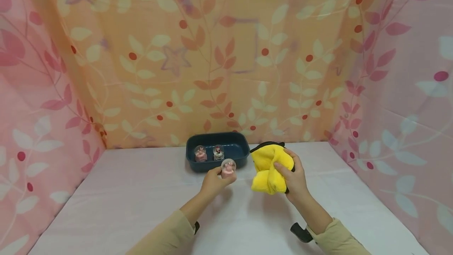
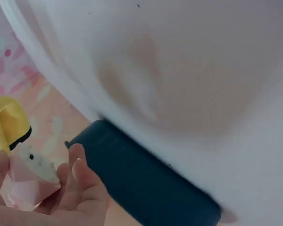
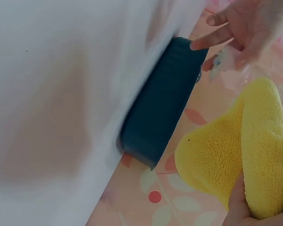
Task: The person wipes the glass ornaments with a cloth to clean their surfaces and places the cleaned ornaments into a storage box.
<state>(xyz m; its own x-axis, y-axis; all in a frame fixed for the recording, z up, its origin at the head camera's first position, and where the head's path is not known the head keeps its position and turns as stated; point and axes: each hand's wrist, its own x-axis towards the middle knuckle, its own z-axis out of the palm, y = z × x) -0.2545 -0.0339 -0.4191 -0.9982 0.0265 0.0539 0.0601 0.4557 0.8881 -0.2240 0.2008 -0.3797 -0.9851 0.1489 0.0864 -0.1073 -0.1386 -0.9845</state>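
In the head view my left hand [image 1: 212, 182] grips a small pink snow globe [image 1: 228, 168] by its base, just in front of the dark blue tray [image 1: 244, 148]. The left wrist view shows the pale underside of this snow globe [image 2: 35, 165] between thumb and fingers. My right hand [image 1: 297, 178] holds a bunched yellow cloth [image 1: 270, 168] with black edging, to the right of the globe and apart from it. Close up in the right wrist view, the cloth [image 3: 217, 155] has a fluffy surface and folds over the fingers.
Inside the tray, toward its left, stand a pink snow globe [image 1: 200, 154] and a white-based snow globe [image 1: 218, 153]. The tray is at the back of the white table [image 1: 141, 196]. Behind it hangs an orange leaf-patterned curtain [image 1: 212, 70], with pink curtains at both sides.
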